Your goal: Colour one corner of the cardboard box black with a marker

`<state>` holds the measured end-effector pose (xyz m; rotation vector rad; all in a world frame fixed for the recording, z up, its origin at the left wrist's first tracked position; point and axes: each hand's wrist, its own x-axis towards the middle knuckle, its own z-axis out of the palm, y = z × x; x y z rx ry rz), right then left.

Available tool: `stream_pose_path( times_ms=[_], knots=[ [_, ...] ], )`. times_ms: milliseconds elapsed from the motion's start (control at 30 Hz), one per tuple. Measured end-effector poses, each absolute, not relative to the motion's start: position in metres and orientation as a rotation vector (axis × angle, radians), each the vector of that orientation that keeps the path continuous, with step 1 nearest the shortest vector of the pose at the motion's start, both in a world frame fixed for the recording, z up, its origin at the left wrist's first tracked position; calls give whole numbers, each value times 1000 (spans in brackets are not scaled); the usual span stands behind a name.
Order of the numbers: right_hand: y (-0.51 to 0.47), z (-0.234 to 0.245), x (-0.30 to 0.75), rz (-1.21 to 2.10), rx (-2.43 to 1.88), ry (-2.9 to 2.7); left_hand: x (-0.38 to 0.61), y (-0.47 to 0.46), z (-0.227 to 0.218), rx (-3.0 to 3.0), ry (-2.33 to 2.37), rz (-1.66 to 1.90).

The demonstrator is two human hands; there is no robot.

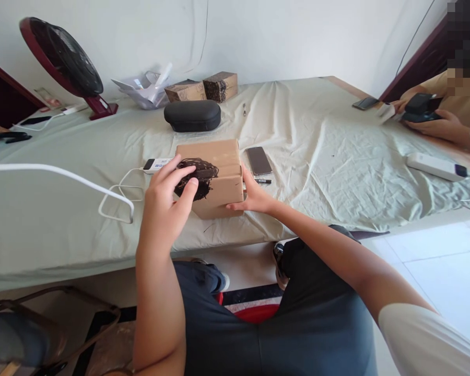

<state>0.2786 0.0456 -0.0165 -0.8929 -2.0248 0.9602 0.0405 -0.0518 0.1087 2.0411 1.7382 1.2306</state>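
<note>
A brown cardboard box (219, 172) with a black scribble on its near side sits at the front edge of the cloth-covered table (317, 156). My left hand (166, 201) rests on the box's left side, fingers curled over the scribble. Against the box's right lower corner presses my right hand (253, 197), its fingers wrapped round the edge. Both hands hold the box between them.
A phone (258, 160) and a pen (263, 181) lie right of the box. Behind it are a black case (192, 115), two small boxes (203, 89) and a fan (68, 60). White cable (113, 196) runs at left. Another person's hands (434, 120) hold a device at far right.
</note>
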Motion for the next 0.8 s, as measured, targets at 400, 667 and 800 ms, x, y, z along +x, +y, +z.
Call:
stream_pose_path(
  times_ms=[400,667,800],
  knots=[
    [67,1,327,887,-894,-2373,39,-49,107,2135,1744,1206],
    [76,9,346,477,-1606,-2528,37,-50,109,2232,1720,1194],
    [76,0,327,411,-1769,-2551,35,-48,106,2273,1722,1167]
  ],
)
